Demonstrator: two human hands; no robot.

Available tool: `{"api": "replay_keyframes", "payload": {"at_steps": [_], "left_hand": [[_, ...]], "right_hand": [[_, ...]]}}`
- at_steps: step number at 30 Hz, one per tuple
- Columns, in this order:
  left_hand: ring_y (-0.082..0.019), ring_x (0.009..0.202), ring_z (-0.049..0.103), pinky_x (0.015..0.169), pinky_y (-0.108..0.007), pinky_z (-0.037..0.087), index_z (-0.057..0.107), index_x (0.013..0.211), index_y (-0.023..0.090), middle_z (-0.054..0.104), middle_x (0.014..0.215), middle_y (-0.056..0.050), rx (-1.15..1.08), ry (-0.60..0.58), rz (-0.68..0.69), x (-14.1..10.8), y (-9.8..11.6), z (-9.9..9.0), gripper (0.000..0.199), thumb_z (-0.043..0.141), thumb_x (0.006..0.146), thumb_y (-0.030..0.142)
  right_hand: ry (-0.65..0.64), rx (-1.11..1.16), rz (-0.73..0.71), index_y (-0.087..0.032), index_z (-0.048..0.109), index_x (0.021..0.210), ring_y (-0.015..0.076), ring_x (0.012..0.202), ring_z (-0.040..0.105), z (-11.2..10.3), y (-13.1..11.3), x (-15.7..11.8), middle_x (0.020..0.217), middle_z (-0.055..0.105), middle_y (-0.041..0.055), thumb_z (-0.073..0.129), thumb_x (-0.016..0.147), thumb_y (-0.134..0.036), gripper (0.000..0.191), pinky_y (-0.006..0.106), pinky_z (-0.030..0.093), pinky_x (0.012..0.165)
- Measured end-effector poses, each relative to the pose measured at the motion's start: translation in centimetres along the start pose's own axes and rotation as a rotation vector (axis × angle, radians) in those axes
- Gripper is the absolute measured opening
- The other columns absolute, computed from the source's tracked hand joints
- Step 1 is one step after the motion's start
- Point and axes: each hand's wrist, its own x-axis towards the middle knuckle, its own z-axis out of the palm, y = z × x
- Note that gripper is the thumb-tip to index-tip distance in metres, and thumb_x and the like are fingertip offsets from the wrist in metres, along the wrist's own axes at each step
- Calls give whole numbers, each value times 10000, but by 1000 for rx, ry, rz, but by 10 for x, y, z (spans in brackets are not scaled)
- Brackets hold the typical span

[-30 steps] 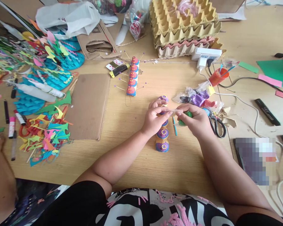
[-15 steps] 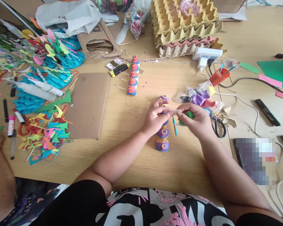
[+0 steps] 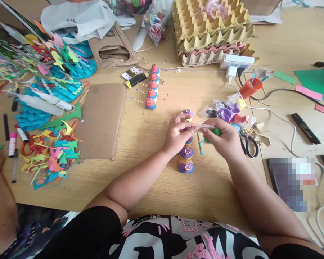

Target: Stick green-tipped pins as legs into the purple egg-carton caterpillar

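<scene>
Between both hands a thin pale strip, partly see-through, is stretched; its exact kind is hard to make out. My left hand pinches one end with thumb and fingertips, and my right hand pinches the other. Below them stands a row of egg-carton cups painted purple and blue with yellow rings; my left hand hides its middle. A green lump, perhaps clay, shows behind my right fingers. On the table between the hands lies a small blue stick-like tool.
A red egg-carton row with pins stands farther back. Cardboard and paper scraps lie left. At right are scissors, clay bags, an orange cup and a white cable. Another person's arm rests at far left.
A longer piece of the pale strip now shows between my hands, reaching farther across my right fingers. The fingers have shifted slightly; everything on the table stays put.
</scene>
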Motion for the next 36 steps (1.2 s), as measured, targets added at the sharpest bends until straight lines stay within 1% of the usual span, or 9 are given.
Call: {"api": "replay_keyframes", "payload": {"at_steps": [3,7,13,18,21,26,30,33,36], "left_hand": [[-280,1361,597,1235,-551,442,850,959,312,707,1279,-78,33,27,47,-1,-2,1,297,770,927,596],[-271,1387,581,1268,-544,407,844,939,309,708,1282,-72,73,25,100,-2,0,0,276,763,942,573],[-262,1396,580,1285,-509,395,845,946,295,702,1308,-80,102,15,81,-2,6,-1,311,740,954,587],[-268,1367,594,1291,-526,384,850,906,293,706,1252,-76,58,52,26,0,7,-1,332,766,922,614],[-272,1361,598,1282,-529,395,849,921,287,709,1252,-80,47,50,-3,0,6,-1,349,770,914,627],[-267,1358,593,1287,-528,392,852,915,293,712,1244,-77,42,58,17,0,5,-1,326,776,917,610],[-273,1358,596,1275,-537,404,849,899,291,705,1233,-76,36,56,-11,-1,6,0,343,787,900,628],[-260,1368,609,1248,-488,453,835,1008,291,690,1288,-82,-11,65,-22,-1,8,-1,363,758,924,635],[-224,1336,639,1246,-431,464,779,1151,283,706,1294,-69,-53,159,-57,1,8,-2,415,683,975,647]], "right_hand": [[10,-18,-64,-220,706,829,163,795,665,0,0,0,864,737,36,772,930,-371,193,324,545,720],[5,-18,-42,-223,734,905,158,757,659,1,0,0,855,742,33,772,941,-394,178,324,542,707],[15,20,-95,-225,727,823,169,825,689,4,2,1,865,755,41,785,947,-433,249,344,566,798],[30,101,83,-226,753,884,141,701,645,3,5,0,862,745,38,818,894,-561,341,302,538,638],[71,142,70,-231,731,825,136,691,638,2,7,0,888,744,40,826,872,-599,383,299,549,623],[18,95,54,-229,736,849,134,682,640,0,4,0,884,743,42,809,885,-613,392,296,548,613],[23,7,22,-233,718,840,145,704,636,-5,-1,2,812,715,32,777,927,-577,360,317,562,679],[6,-49,-58,-238,699,777,169,780,668,-14,0,5,843,736,42,782,938,-498,316,348,586,760],[71,-127,24,-247,745,816,183,785,680,-33,0,8,855,753,43,816,906,-408,198,340,585,705]]}}
